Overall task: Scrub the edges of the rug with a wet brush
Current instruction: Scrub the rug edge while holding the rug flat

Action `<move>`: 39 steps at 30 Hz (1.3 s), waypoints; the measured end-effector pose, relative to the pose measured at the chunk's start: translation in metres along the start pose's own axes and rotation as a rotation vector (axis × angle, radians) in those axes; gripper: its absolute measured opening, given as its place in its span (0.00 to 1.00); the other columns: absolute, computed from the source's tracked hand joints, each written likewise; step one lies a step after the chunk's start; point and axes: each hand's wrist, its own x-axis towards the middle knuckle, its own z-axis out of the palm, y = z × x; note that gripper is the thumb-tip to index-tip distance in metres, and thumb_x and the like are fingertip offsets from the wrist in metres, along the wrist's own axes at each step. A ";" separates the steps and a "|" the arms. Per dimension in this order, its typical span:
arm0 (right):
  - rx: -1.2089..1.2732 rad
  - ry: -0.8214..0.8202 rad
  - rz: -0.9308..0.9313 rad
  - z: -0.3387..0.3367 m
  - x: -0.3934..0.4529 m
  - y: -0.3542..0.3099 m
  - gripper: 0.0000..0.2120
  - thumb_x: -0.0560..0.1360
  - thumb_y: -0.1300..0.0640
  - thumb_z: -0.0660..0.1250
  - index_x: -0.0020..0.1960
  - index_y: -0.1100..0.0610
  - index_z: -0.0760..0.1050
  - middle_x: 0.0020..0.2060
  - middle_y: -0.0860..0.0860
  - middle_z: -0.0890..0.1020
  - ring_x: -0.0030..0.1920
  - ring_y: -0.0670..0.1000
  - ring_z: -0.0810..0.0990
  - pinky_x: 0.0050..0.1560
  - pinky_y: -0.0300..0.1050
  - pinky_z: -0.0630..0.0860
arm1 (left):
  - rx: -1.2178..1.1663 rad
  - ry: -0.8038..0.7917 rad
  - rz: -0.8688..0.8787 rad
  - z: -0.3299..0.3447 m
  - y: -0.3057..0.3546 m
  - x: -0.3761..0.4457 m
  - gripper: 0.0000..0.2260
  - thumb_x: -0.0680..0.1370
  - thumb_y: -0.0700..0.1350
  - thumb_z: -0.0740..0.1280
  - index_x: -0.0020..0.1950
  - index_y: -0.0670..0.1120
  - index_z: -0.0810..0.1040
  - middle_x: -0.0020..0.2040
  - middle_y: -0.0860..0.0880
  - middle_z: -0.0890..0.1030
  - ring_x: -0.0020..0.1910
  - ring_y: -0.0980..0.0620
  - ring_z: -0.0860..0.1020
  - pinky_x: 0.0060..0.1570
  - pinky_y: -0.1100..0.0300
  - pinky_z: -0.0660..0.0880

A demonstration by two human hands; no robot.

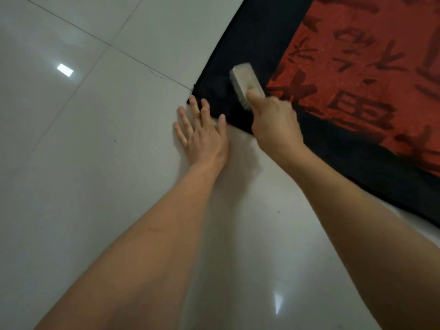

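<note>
Gripping the pale brush [246, 84] by its near end, thumb on top, the right hand [276, 125] holds it bristles-down on the black border of the rug [262, 36] near the corner; the left hand [202, 134] lies flat, fingers spread, fingertips on the rug's corner, palm on the white tiled floor [95, 139]; the rug's centre is red with dark characters.

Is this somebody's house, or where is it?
Probably a room indoors, maybe a home: a shiny tiled floor reflecting lights, and a red rug with a black border lying on it, scrubbed by hand with a brush.

head view, steeply down, close
</note>
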 end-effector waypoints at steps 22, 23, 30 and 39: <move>-0.104 -0.199 -0.346 0.018 -0.006 -0.008 0.25 0.79 0.59 0.56 0.72 0.40 0.63 0.51 0.62 0.79 0.49 0.66 0.79 0.41 0.51 0.71 | -0.233 0.016 0.005 -0.008 -0.009 -0.003 0.38 0.77 0.37 0.58 0.80 0.46 0.38 0.81 0.46 0.47 0.79 0.48 0.40 0.75 0.50 0.35; -0.136 -0.192 -0.381 0.011 -0.002 0.000 0.25 0.79 0.59 0.56 0.72 0.39 0.62 0.52 0.63 0.79 0.48 0.67 0.79 0.41 0.50 0.70 | -0.256 0.014 0.007 -0.008 -0.009 -0.004 0.39 0.76 0.36 0.58 0.80 0.46 0.37 0.81 0.46 0.47 0.79 0.49 0.40 0.75 0.51 0.35; -0.072 -0.206 -0.343 0.020 -0.016 -0.008 0.26 0.79 0.59 0.56 0.74 0.40 0.62 0.51 0.63 0.80 0.48 0.65 0.80 0.44 0.52 0.74 | -0.245 -0.004 0.033 -0.014 -0.010 -0.005 0.37 0.78 0.39 0.58 0.79 0.43 0.37 0.81 0.44 0.46 0.79 0.48 0.40 0.75 0.50 0.35; 0.017 -0.176 -0.344 0.016 -0.029 -0.003 0.22 0.81 0.56 0.56 0.73 0.41 0.64 0.52 0.63 0.81 0.49 0.66 0.80 0.48 0.56 0.77 | -0.263 -0.087 0.078 -0.018 -0.014 -0.002 0.36 0.78 0.39 0.57 0.80 0.45 0.39 0.81 0.45 0.46 0.79 0.47 0.37 0.75 0.49 0.33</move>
